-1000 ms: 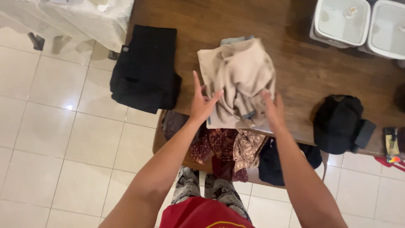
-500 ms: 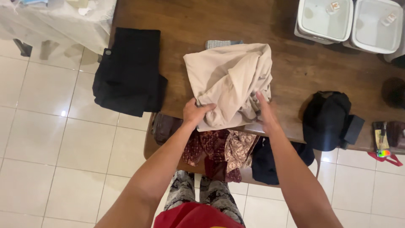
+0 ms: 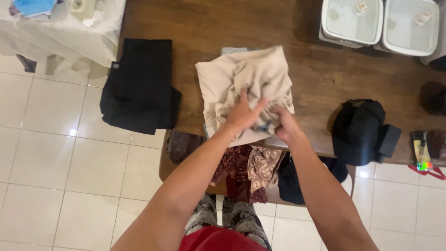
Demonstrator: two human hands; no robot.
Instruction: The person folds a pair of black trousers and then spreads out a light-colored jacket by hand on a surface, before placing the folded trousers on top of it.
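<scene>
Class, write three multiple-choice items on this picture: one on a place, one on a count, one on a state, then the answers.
1. Where does the folded black garment lie?
A. left table edge
B. in a tub
C. on the floor

2. How many white tubs stand at the far right?
A. one
B. two
C. four

3. The beige garment is
A. hanging
B. bunched under both hands
C. folded flat

Answers: 1 A, it overhangs the wooden table; 2 B, they stand side by side; 3 B, left hand and right hand press it.
</scene>
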